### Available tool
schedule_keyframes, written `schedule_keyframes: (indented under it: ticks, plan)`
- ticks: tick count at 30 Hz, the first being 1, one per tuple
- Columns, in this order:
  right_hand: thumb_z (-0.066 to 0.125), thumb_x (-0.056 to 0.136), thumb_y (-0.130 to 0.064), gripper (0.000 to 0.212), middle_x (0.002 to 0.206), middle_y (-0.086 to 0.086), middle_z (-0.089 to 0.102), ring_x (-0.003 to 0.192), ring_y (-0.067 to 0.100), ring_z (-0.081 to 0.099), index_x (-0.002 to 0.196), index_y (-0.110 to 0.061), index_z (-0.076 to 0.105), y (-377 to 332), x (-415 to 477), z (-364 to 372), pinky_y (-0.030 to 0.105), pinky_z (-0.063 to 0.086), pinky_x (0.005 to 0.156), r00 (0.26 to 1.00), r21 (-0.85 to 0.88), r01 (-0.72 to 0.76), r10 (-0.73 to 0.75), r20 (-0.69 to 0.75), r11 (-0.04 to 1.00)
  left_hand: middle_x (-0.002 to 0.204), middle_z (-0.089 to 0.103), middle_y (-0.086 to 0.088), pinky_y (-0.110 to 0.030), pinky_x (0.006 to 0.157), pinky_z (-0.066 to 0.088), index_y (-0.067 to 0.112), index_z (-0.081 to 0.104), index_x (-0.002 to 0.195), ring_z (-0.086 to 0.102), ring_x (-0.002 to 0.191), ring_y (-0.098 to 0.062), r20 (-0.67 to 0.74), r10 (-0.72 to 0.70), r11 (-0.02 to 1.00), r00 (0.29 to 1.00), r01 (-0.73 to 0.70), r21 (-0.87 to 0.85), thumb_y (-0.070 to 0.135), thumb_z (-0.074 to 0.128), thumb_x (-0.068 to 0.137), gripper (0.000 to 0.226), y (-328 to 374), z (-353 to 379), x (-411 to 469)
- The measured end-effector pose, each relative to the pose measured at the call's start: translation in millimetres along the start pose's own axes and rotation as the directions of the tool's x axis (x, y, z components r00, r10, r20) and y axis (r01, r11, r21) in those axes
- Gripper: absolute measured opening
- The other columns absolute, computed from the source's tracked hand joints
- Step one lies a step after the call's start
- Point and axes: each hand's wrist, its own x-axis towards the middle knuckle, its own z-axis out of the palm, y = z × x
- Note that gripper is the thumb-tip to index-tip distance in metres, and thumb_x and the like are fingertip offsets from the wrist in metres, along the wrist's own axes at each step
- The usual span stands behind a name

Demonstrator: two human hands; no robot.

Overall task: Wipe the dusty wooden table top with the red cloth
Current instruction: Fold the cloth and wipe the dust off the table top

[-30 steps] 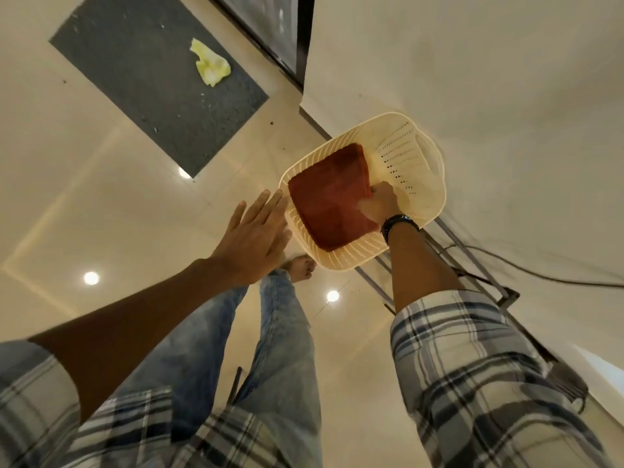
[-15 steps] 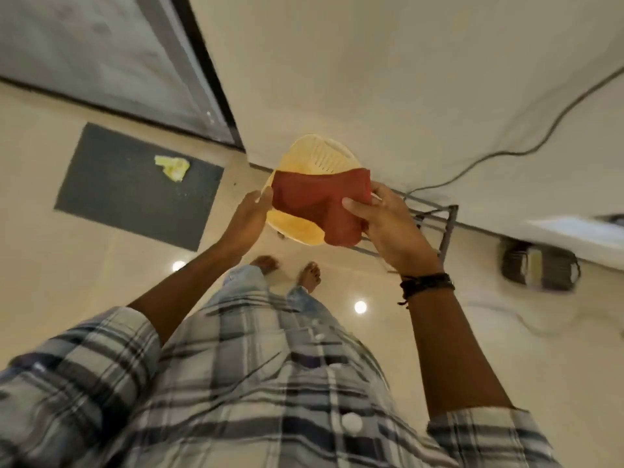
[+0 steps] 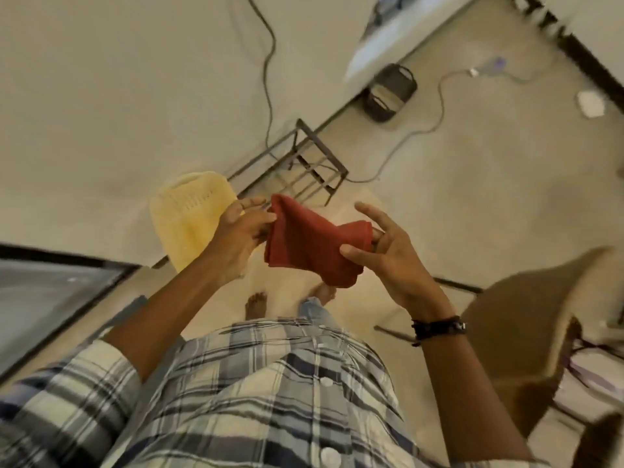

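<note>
The red cloth hangs folded in the air in front of my chest, held between both hands. My left hand pinches its upper left corner. My right hand grips its right edge with thumb and fingers, the other fingers spread. A brown wooden table top shows at the right, blurred, below and right of my right wrist. The cream plastic basket the cloth came from sits left of my left hand on a pale surface.
A dark metal frame stands beyond the cloth. A cable runs across the pale surface above it. A dark bin lies at the upper right. My bare feet stand on the glossy floor.
The cloth has come out of the basket and away from it to the right. My left hand has taken hold of its corner. The view has swung right, bringing the brown table into sight.
</note>
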Motion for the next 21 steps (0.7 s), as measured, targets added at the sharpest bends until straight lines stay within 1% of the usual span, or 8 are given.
schedule_keyframes:
  ticks: [3,6,9,12,14,15,18,21]
  plan:
    - [0.081,0.074,-0.009,0.083,0.111,0.018,0.069,0.099,0.026,0.072,0.145,-0.028,0.042,25,-46,-17,0.039,0.06,0.087,0.986,0.087,0.0,0.015,-0.164,0.996,0.085,0.069,-0.003,-0.027,0.074,0.055,0.01,0.063,0.107,0.066,0.076,-0.015,0.133,-0.192,0.981,0.972,0.186,0.054,0.011,0.063,0.092,0.015,-19,30,-5]
    - [0.082,0.071,-0.011,0.089,0.124,0.015,0.064,0.106,0.028,0.07,0.147,-0.031,0.04,55,-97,-32,0.042,0.059,0.09,0.95,0.173,0.038,0.018,-0.31,0.984,0.096,0.072,-0.005,-0.03,0.077,0.059,0.009,0.064,0.113,0.069,0.085,-0.016,0.174,-0.382,0.913,0.908,0.341,0.225,0.015,0.07,0.088,0.026,-41,64,-21]
    - [0.081,0.074,-0.006,0.088,0.132,0.008,0.061,0.112,0.028,0.068,0.146,-0.035,0.039,86,-148,-44,0.04,0.059,0.09,0.905,0.263,0.085,0.036,-0.423,0.961,0.105,0.07,-0.009,-0.031,0.075,0.062,0.005,0.063,0.113,0.068,0.091,-0.019,0.177,-0.491,0.836,0.853,0.404,0.371,0.011,0.071,0.087,0.029,-67,97,-46]
    - [0.079,0.075,-0.004,0.086,0.131,0.005,0.065,0.113,0.025,0.069,0.145,-0.035,0.041,120,-200,-53,0.036,0.059,0.09,0.864,0.329,0.121,0.064,-0.499,0.936,0.112,0.072,-0.014,-0.029,0.072,0.06,0.0,0.06,0.123,0.071,0.097,-0.02,0.2,-0.53,0.776,0.824,0.375,0.507,0.012,0.077,0.079,0.048,-95,118,-69]
    - [0.081,0.074,-0.003,0.08,0.128,0.004,0.067,0.113,0.023,0.068,0.144,-0.027,0.049,146,-233,-57,0.033,0.058,0.091,0.82,0.33,0.135,0.082,-0.567,0.934,0.118,0.069,-0.015,-0.028,0.075,0.06,-0.002,0.053,0.132,0.071,0.101,-0.022,0.244,-0.498,0.766,0.832,0.29,0.573,0.014,0.084,0.069,0.072,-115,132,-85]
    - [0.081,0.074,-0.001,0.074,0.125,0.003,0.068,0.111,0.021,0.069,0.14,-0.022,0.054,159,-250,-58,0.031,0.058,0.089,0.79,0.33,0.141,0.095,-0.606,0.934,0.119,0.068,-0.015,-0.029,0.08,0.06,-0.001,0.05,0.133,0.07,0.103,-0.023,0.265,-0.472,0.767,0.841,0.244,0.593,0.013,0.085,0.068,0.075,-126,140,-95]
    - [0.08,0.074,0.005,0.06,0.113,-0.002,0.071,0.103,0.016,0.068,0.127,-0.019,0.064,200,-298,-59,0.027,0.057,0.084,0.7,0.335,0.194,0.109,-0.706,0.922,0.116,0.066,-0.016,-0.034,0.092,0.055,0.007,0.047,0.13,0.068,0.104,-0.023,0.296,-0.425,0.768,0.856,0.168,0.618,0.002,0.078,0.077,0.061,-157,167,-135]
    - [0.087,0.07,-0.001,0.059,0.115,0.001,0.068,0.105,0.016,0.065,0.118,-0.029,0.066,241,-348,-61,0.027,0.057,0.085,0.595,0.263,0.169,0.115,-0.796,0.95,0.114,0.071,-0.015,-0.032,0.085,0.057,0.0,0.06,0.116,0.071,0.099,-0.021,0.323,-0.551,0.713,0.77,0.232,0.662,0.006,0.074,0.081,0.038,-192,193,-180]
